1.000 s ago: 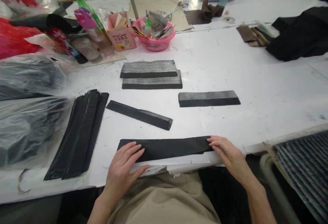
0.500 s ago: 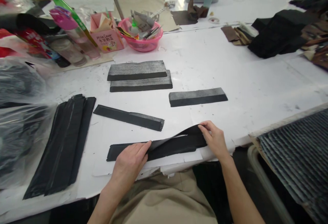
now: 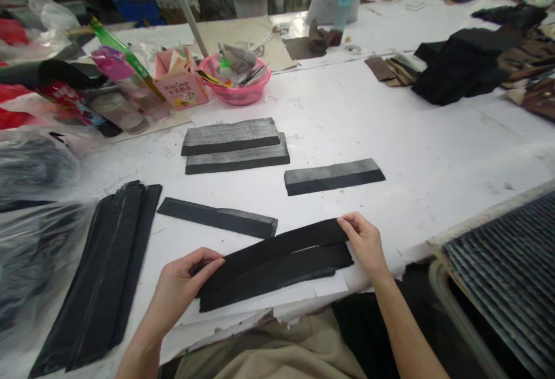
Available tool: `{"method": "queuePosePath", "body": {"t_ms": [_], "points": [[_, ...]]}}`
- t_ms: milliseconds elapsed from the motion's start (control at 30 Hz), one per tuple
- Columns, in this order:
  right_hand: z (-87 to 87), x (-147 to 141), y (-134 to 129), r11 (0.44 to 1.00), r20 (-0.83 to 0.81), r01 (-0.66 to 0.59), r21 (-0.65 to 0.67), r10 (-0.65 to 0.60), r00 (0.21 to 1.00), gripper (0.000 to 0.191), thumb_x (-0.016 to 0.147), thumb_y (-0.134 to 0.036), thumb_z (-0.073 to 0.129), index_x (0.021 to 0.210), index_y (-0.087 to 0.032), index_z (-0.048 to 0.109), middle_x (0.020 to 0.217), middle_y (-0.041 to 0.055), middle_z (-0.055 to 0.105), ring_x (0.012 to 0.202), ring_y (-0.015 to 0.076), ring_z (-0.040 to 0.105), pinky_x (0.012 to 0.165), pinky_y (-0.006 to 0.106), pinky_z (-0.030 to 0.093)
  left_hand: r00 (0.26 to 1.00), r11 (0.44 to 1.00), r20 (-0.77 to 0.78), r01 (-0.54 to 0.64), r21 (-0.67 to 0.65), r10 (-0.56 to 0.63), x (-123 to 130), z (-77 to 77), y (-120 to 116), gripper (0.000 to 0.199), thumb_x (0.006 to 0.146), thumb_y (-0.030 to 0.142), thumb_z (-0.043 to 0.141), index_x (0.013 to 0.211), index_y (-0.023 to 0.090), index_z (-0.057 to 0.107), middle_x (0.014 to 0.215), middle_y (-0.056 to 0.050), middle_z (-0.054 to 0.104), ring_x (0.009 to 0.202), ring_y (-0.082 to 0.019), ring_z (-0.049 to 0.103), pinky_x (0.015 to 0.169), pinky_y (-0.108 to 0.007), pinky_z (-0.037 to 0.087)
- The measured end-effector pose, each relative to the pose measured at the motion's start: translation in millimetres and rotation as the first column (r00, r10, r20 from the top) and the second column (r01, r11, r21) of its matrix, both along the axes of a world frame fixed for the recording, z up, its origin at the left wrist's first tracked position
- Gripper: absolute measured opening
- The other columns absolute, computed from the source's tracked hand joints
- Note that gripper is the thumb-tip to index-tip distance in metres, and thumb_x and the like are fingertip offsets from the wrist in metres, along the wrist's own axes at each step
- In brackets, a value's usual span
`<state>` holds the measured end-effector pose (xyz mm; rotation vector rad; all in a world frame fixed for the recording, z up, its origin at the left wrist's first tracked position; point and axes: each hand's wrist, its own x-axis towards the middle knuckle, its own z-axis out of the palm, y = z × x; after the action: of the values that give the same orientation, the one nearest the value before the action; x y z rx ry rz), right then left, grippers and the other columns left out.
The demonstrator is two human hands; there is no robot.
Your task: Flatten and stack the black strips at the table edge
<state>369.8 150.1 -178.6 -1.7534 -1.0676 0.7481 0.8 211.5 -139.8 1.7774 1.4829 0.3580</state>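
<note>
Head view, left hand: the left hand (image 3: 180,283) pinches the left end of the top black strip (image 3: 277,244), thumb on top and fingers curled under, so it is closed on the fabric.
Head view, right hand: the right hand (image 3: 364,240) grips the right end of the same strip with its fingertips, closed on the edge.
Head view, held strip: it runs left to right near the front edge of the bench (image 3: 416,130), its left end lifted a little, its right end low.
Head view, lower strip: a second black strip (image 3: 281,275) lies flat just beneath, touching the held one, on white paper (image 3: 329,282).
Head view, nearby pieces: a narrow dark strip (image 3: 217,218) lies just beyond; a grey-faced piece (image 3: 333,175) sits farther right; two stacked grey pieces (image 3: 234,143) lie farther back.
Head view, left side: a pile of long black strips (image 3: 108,263) lies on the near left beside clear plastic bags (image 3: 34,217).
Head view, far side: a pink bowl (image 3: 236,81) of small tools stands on the far left; black cloth (image 3: 459,67) is heaped on the far right.
Doing it well, as I judge: keep both ends gripped evenly and the strip taut, so the layers part cleanly and the lower strip stays flat and unshifted.
</note>
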Motion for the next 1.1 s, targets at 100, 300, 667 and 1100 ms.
{"method": "queuePosePath", "body": {"t_ms": [100,300,667,1100], "points": [[1.6,0.8,2.3,1.0,-0.034,-0.015,-0.014,0.014,0.999,0.027,0.086,-0.045,0.055,0.075,-0.02,0.055,0.067,-0.0022,0.053,0.064,0.0142,0.049,0.059,0.025,0.037,0.989,0.989,0.112,-0.082,-0.126,0.096,-1.9,-6.6,1.0,0.031,0.077,0.051,0.062,0.079,0.02,0.065,0.071,0.0,0.066,0.069,-0.016,0.059,0.06,-0.021,0.042],[3.0,3.8,3.5,0.997,-0.025,-0.042,-0.062,0.041,0.999,0.03,0.087,-0.046,0.053,0.072,-0.02,0.054,0.064,-0.0029,0.049,0.061,0.0135,0.045,0.056,0.025,0.034,0.966,0.964,0.148,-0.182,-0.193,0.212,-1.1,-10.4,-0.3,0.035,0.072,0.052,0.067,0.069,0.017,0.06,0.063,0.001,0.059,0.061,-0.013,0.052,0.054,-0.019,0.037],[-1.6,5.7,6.2,0.993,0.007,-0.079,-0.089,0.08,0.997,0.033,0.087,-0.048,0.049,0.07,-0.02,0.052,0.064,-0.002,0.048,0.063,0.0152,0.045,0.057,0.026,0.033,0.965,0.943,0.155,-0.16,-0.291,0.211,-11.3,-5.0,2.6,0.039,0.067,0.055,0.068,0.082,0.019,0.068,0.071,-0.002,0.066,0.064,-0.017,0.056,0.054,-0.022,0.041],[-2.6,2.4,7.0,0.99,0.167,-0.063,-0.123,0.083,0.982,0.036,0.09,-0.048,0.04,0.065,-0.022,0.041,0.061,-0.0034,0.044,0.061,0.0145,0.043,0.059,0.026,0.032,0.947,0.93,0.113,-0.264,-0.256,0.3,-28.2,-15.0,3.3,0.054,0.056,0.06,0.073,0.092,0.021,0.068,0.075,-0.002,0.067,0.056,-0.015,0.052,0.049,-0.024,0.042]]}}
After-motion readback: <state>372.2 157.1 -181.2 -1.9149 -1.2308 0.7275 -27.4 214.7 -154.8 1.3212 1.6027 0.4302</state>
